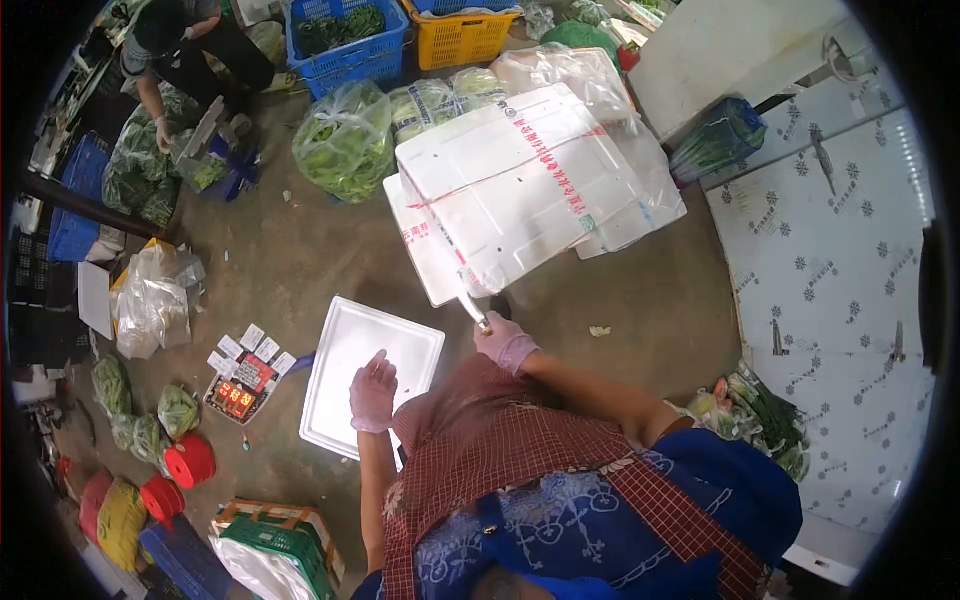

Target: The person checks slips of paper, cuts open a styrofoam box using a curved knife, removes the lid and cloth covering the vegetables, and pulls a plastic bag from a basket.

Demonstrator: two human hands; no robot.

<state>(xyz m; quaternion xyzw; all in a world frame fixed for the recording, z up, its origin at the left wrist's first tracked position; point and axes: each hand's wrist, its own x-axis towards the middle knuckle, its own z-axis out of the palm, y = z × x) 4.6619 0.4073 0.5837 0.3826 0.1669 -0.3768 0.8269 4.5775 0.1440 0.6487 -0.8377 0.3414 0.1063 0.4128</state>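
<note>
My right hand (505, 343), in a thin pink glove, is closed around the handle of what looks like a knife (470, 303). Its pale, narrow blade points at the near corner of a large white foam box (500, 205) with red printing and tape; whether the tip touches the box I cannot tell. My left hand (373, 393), gloved as well, hovers with extended fingers and nothing in it over a white foam lid or tray (342, 340) with a raised rim. Beside that tray lies a scale display (237, 397) with red digits and several small cards.
A co-worker (180, 60) bends over bagged greens at the upper left. Blue (350, 55) and yellow (465, 40) crates stand behind a bag of green vegetables (345, 145). Red tape rolls (190, 460) and a green crate (275, 545) sit lower left; vegetables (755, 415) lie right.
</note>
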